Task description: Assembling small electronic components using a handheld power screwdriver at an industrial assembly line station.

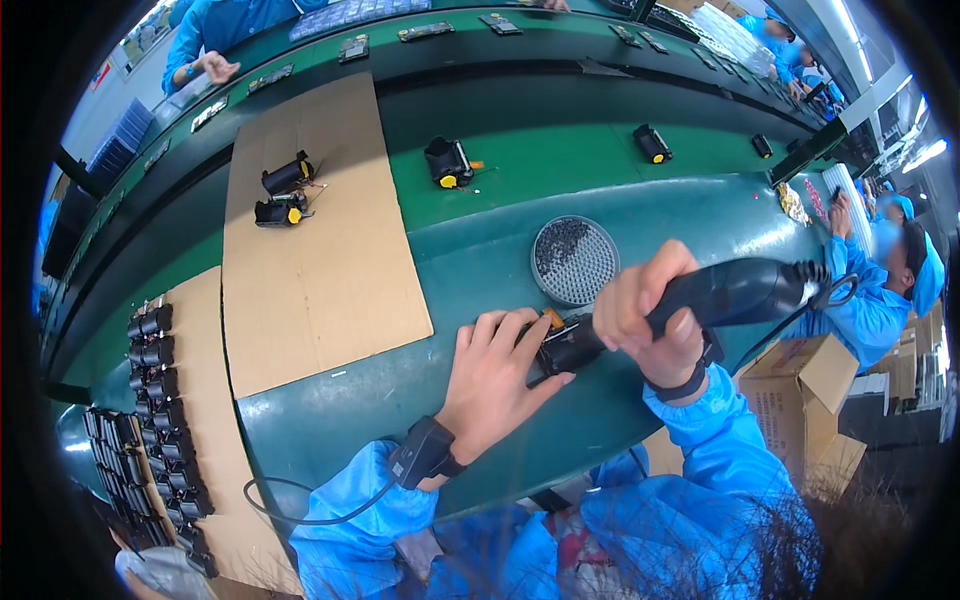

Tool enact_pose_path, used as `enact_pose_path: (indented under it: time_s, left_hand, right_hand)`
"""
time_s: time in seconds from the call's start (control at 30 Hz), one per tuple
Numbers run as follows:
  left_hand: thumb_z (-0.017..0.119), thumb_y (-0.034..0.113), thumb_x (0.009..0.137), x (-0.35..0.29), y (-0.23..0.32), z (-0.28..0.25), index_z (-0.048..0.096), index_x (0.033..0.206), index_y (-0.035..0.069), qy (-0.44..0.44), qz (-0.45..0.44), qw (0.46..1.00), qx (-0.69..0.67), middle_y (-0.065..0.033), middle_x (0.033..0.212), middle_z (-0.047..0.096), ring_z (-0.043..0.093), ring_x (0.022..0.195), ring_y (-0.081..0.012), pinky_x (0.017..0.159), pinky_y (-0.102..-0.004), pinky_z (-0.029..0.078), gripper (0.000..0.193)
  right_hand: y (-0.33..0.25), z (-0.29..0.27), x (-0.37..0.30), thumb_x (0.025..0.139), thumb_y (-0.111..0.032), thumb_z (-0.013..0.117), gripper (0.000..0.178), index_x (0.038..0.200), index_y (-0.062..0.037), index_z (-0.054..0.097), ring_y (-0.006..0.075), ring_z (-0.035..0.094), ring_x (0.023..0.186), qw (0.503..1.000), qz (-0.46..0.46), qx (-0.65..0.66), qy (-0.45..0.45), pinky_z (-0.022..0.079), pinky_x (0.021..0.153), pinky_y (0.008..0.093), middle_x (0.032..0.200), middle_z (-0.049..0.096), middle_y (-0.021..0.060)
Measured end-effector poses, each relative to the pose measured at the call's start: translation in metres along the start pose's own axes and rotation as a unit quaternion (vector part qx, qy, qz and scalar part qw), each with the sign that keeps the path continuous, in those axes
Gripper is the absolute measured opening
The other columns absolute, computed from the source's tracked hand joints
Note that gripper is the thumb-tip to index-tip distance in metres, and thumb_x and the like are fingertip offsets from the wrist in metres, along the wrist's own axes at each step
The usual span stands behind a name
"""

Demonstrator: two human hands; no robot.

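My right hand (652,322) is wrapped round a black electric screwdriver (738,292), which lies nearly level with its cord leading off to the right. Its tip is hidden behind my fingers, close to a black plastic housing (572,345) on the green table. My left hand (492,385) grips the near-left side of that housing, thumb along the front and fingers over the back. A bit of orange ribbon (552,318) shows by the fingertips. Just beyond both hands sits a round grey screw tray (575,262), dimpled with holes, with small black screws heaped in its far-left part.
Cardboard sheets (320,260) cover the table's left side, carrying two black housings with yellow parts (285,210). Rows of black parts (165,430) stand further left. More housings (447,163) lie on the green conveyor. Co-workers (865,270) sit right and across; an opened carton (800,395) stands right.
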State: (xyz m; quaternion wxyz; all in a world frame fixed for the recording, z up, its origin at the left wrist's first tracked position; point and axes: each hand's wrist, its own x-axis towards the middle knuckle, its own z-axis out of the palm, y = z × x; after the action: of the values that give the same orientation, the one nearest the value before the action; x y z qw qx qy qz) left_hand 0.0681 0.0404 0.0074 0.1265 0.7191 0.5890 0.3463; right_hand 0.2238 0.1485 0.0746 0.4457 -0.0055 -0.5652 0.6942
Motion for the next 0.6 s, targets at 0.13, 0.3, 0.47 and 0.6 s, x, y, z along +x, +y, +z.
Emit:
enact_pose_path:
  time_s: [0.13,0.3,0.47,0.6]
  left_hand:
    - [0.081,0.038,0.076,0.0,0.001,0.0,0.063,0.126,0.003,0.003,-0.002,1.0,-0.001,-0.0074,0.124,0.058,0.051,0.113,-0.027,0.091,-0.0403,0.039,0.064]
    - [0.081,0.039,0.076,-0.002,0.001,0.001,0.064,0.126,0.004,0.004,-0.007,1.0,-0.005,-0.0072,0.124,0.058,0.051,0.114,-0.0269,0.09,-0.0401,0.039,0.064]
    - [0.081,0.038,0.076,-0.002,0.002,0.001,0.065,0.123,0.004,0.011,-0.003,1.0,-0.007,-0.0069,0.123,0.058,0.051,0.113,-0.027,0.089,-0.0402,0.039,0.061]
    - [0.081,0.038,0.076,-0.001,0.002,0.001,0.065,0.12,0.004,0.014,0.001,1.0,-0.009,-0.0066,0.122,0.058,0.051,0.112,-0.0274,0.088,-0.0403,0.039,0.058]
  right_hand:
    - [0.007,0.005,-0.004,0.091,-0.035,0.074,0.041,0.095,-0.0064,0.045,0.013,0.046,0.051,1.0,0.009,-0.017,-0.005,0.041,0.047,0.0284,0.062,0.048,0.0035]
    - [0.009,0.007,-0.005,0.092,-0.04,0.073,0.043,0.096,-0.007,0.046,0.0117,0.044,0.049,0.999,0.022,-0.045,-0.012,0.04,0.046,0.0284,0.061,0.047,0.0014]
    - [0.01,0.002,-0.009,0.087,-0.022,0.076,0.036,0.096,-0.0055,0.046,0.0151,0.051,0.058,0.999,0.048,0.01,-0.009,0.044,0.052,0.0292,0.066,0.052,0.0065]
    - [0.011,0.01,-0.004,0.092,-0.031,0.074,0.037,0.095,-0.0065,0.046,0.0122,0.045,0.051,0.999,0.033,-0.038,-0.015,0.041,0.048,0.0282,0.062,0.049,0.003]
